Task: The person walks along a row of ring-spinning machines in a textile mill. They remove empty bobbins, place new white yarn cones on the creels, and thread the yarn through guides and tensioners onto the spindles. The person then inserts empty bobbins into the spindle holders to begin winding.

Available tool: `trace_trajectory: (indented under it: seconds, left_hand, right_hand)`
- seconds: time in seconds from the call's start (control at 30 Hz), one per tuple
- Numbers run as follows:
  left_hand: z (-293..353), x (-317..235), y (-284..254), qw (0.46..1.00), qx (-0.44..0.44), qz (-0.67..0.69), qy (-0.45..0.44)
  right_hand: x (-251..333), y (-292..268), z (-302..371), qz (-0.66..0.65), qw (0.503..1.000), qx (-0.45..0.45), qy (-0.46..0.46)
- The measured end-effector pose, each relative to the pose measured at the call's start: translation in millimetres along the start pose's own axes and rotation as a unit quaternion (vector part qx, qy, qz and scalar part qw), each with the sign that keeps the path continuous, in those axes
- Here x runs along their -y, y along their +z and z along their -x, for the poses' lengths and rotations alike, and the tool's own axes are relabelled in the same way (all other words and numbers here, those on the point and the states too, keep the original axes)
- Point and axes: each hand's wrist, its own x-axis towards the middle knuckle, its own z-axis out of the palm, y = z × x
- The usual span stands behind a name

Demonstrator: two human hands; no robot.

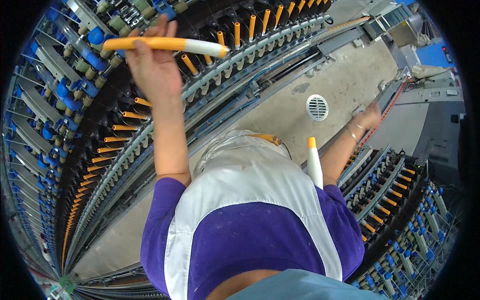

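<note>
My left hand (156, 65) is raised at the upper left, in front of the spinning frame. Its fingers and thumb close around an orange bobbin (165, 44), which lies nearly level and has white yarn wound near its right end. My right hand (369, 117) is stretched out to the right over the floor, smeared by motion, so its fingers do not show clearly. A white yarn bobbin (314, 162) with an orange tip stands upright beside my apron, close to the right forearm. Another orange piece (267, 138) shows at the apron's front edge; what supports it is hidden.
A long spinning frame (112, 150) curves along my left, with a row of orange bobbins (107, 149) on its spindles. A second frame (385, 200) stands at the right. Between them runs a concrete floor (280, 107) with a round white drain grate (317, 107).
</note>
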Motion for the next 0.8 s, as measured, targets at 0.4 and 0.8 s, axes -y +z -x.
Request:
trace_trajectory:
  seconds: [0.4, 0.8]
  left_hand:
    - [45.6, 57.2, -35.9, 0.603, 0.454, -0.582, -0.302]
    - [53.2, 27.8, -80.5, 0.736, 0.240, -0.432, -0.462]
  right_hand:
    - [47.3, 186.5, 88.0, -0.022, 0.875, 0.472, -0.108]
    - [-20.3, 218.6, 133.2, -0.004, 0.717, 0.693, 0.076]
